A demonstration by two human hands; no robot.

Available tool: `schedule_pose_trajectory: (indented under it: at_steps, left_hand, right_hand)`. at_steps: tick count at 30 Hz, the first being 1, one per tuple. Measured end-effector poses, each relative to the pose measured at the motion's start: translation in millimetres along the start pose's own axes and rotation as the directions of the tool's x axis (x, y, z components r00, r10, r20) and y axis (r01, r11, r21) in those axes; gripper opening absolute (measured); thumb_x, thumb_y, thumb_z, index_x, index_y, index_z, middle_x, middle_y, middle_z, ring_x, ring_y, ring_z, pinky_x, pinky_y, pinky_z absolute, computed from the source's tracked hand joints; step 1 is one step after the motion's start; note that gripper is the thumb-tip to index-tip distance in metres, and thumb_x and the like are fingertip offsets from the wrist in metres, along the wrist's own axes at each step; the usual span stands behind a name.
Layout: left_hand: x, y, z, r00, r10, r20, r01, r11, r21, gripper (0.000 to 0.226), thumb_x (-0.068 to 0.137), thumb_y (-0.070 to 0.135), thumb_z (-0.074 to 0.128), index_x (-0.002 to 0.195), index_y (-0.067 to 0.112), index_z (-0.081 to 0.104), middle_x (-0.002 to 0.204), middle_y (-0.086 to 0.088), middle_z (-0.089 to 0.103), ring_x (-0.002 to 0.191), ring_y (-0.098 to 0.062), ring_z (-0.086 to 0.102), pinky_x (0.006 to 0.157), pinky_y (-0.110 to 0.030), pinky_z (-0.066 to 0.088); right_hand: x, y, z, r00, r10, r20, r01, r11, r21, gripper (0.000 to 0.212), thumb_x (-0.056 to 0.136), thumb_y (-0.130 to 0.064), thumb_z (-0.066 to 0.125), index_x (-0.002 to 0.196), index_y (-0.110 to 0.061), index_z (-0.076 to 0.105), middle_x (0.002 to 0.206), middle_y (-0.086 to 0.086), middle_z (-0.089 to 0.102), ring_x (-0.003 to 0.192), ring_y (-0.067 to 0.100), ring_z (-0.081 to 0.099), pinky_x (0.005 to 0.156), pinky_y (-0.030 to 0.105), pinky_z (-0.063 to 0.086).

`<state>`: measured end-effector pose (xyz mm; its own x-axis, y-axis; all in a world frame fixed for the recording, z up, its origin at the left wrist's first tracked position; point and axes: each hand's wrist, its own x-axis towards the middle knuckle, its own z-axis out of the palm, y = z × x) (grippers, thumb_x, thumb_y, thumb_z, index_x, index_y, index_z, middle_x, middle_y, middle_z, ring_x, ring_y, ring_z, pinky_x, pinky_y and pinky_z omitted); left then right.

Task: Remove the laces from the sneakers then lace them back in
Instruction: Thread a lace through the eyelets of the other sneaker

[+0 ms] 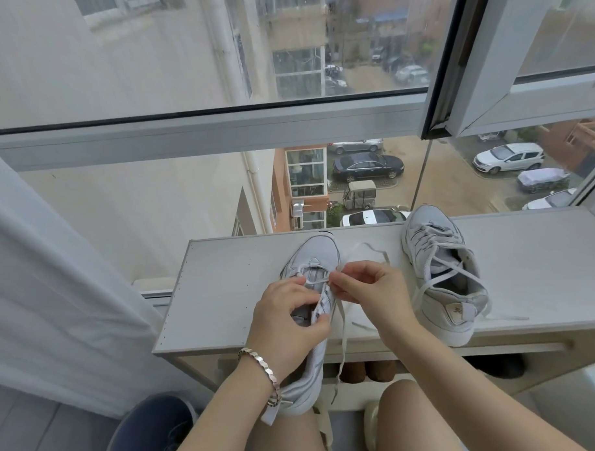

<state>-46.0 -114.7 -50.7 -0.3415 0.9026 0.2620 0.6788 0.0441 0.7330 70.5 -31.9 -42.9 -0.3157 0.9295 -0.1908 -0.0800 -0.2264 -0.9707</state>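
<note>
A pale grey sneaker (317, 259) lies toe-away on the white shelf top (219, 290), its heel hanging over the front edge above my knee. My left hand (286, 322) grips the tongue and eyelet flap of this sneaker. My right hand (371, 292) pinches the white lace (343, 331) at the eyelets near the toe; one lace end dangles over the shelf's edge. Only the lowest eyelets hold lace. The second sneaker (443, 274) stands to the right, laced loosely, its lace ends trailing on the shelf.
A window with a grey frame (205, 127) rises right behind the shelf. A white curtain (44, 284) hangs at the left. Dark shoes (368, 371) sit under the shelf. My bare knees are below, beside a blue object (151, 426) on the floor.
</note>
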Motion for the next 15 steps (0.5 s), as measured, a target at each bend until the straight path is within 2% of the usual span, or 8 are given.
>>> schedule_pose_trajectory:
  at_steps: [3, 6, 9, 12, 15]
  left_hand:
    - [-1, 1, 0, 1.0, -0.009, 0.007, 0.009, 1.0, -0.004, 0.024, 0.067, 0.026, 0.069, 0.09, 0.018, 0.074, 0.086, 0.032, 0.053, 0.102, 0.023, 0.037, 0.086, 0.004, 0.026]
    - [-1, -1, -1, 1.0, 0.012, 0.013, -0.012, 1.0, 0.006, 0.02, 0.071, 0.016, 0.074, 0.091, 0.018, 0.074, 0.087, 0.032, 0.053, 0.102, 0.024, 0.037, 0.087, 0.004, 0.026]
    - [-2, -1, -1, 1.0, 0.009, 0.014, -0.009, 1.0, 0.002, 0.022, 0.071, 0.014, 0.074, 0.092, 0.018, 0.073, 0.089, 0.031, 0.052, 0.102, 0.023, 0.037, 0.087, 0.004, 0.025]
    - [-3, 1, -1, 1.0, 0.003, 0.015, -0.003, 1.0, -0.011, 0.025, 0.068, 0.024, 0.071, 0.092, 0.02, 0.073, 0.09, 0.031, 0.053, 0.102, 0.025, 0.037, 0.087, 0.005, 0.024]
    - [-3, 0, -1, 0.999, 0.003, 0.034, -0.003, 1.0, 0.0, 0.022, 0.07, 0.016, 0.074, 0.092, 0.019, 0.073, 0.09, 0.035, 0.049, 0.1, 0.027, 0.037, 0.085, 0.006, 0.025]
  right_hand:
    - [1, -1, -2, 0.999, 0.019, 0.033, -0.018, 0.999, -0.039, 0.011, 0.074, 0.001, 0.073, 0.069, -0.005, 0.066, 0.055, 0.0, 0.066, 0.052, 0.007, 0.062, 0.058, 0.017, 0.054]
    - [3, -2, -4, 0.997, 0.052, 0.048, -0.048, 0.995, -0.084, 0.009, 0.075, 0.0, 0.073, 0.072, -0.003, 0.065, 0.056, 0.001, 0.065, 0.05, 0.006, 0.06, 0.054, 0.015, 0.051]
    - [6, -7, -4, 0.993, 0.085, 0.079, -0.073, 0.987, -0.14, 0.009, 0.075, 0.0, 0.073, 0.073, -0.002, 0.064, 0.053, 0.0, 0.062, 0.044, 0.003, 0.055, 0.049, 0.013, 0.047]
    - [10, -15, -7, 0.987, 0.111, 0.118, -0.078, 0.963, -0.256, 0.015, 0.074, -0.001, 0.074, 0.067, -0.008, 0.063, 0.045, -0.008, 0.058, 0.042, 0.004, 0.047, 0.046, 0.013, 0.041]
    - [13, -21, -8, 0.979, 0.153, 0.137, -0.09, 0.919, -0.384, 0.015, 0.073, -0.007, 0.077, 0.066, -0.012, 0.064, 0.046, -0.008, 0.057, 0.048, 0.008, 0.045, 0.047, 0.015, 0.04]
